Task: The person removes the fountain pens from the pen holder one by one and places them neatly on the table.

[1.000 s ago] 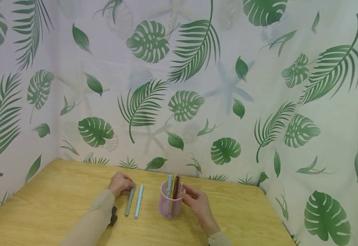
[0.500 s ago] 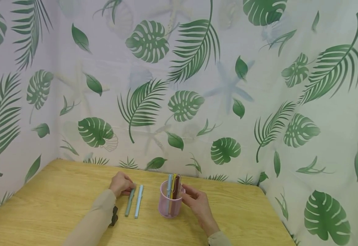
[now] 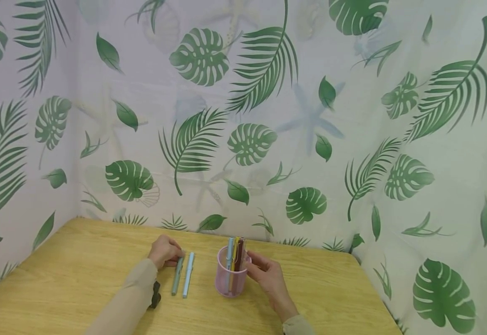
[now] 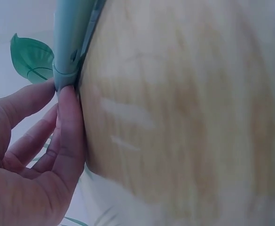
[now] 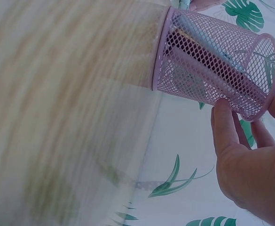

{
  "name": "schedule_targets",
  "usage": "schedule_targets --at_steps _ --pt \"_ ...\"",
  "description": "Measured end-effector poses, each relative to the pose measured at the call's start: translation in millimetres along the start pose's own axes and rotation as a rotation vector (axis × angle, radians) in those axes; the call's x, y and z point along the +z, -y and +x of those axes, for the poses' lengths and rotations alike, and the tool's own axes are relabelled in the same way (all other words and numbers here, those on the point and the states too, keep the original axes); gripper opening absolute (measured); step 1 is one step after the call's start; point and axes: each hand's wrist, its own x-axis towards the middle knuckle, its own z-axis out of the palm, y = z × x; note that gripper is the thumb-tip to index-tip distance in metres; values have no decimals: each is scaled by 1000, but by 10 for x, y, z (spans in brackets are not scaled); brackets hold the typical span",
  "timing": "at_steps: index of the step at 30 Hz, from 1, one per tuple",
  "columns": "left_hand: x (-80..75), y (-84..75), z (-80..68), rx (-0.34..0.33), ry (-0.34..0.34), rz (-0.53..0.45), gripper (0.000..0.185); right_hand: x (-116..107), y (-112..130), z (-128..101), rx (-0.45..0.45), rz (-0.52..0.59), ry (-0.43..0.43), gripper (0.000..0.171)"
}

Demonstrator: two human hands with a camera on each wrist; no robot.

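Holding smooth pen (image 3: 177,278), mesh cup (image 3: 230,281)

Grey-green pen (image 3: 177,277): slim and smooth, with a ring seam near one end. Lies lengthwise on the bench (image 3: 331,298), angled slightly leftward toward the near side, just left of a light blue pen (image 3: 188,275) and roughly parallel to it. Pinched at the far end by the left hand (image 3: 165,251).

Pink mesh cup (image 3: 239,282): round, open-topped. Stands upright farther right; holds several pens (image 3: 240,253), light blue, yellow and dark brown among them. Gripped by the right hand (image 3: 270,277) at the right side, by the rim.
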Motion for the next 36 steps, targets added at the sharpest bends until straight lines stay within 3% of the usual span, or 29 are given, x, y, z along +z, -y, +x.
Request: schedule_targets --at_steps 13,20,28,36 --pt "-11 47 37 -14 -5 31 25 6 -18 -20 -5 -4 3 46" --pt "-39 30 20 -27 -8 -16 20 13 1 -13 -6 -6 -1 45" --pt "-41 -78 -31 53 -41 -65 15 10 8 1 -13 5 1 43" --pt "61 -174 -65 101 -47 -78 15 10 19 2 -10 2 -1 44"
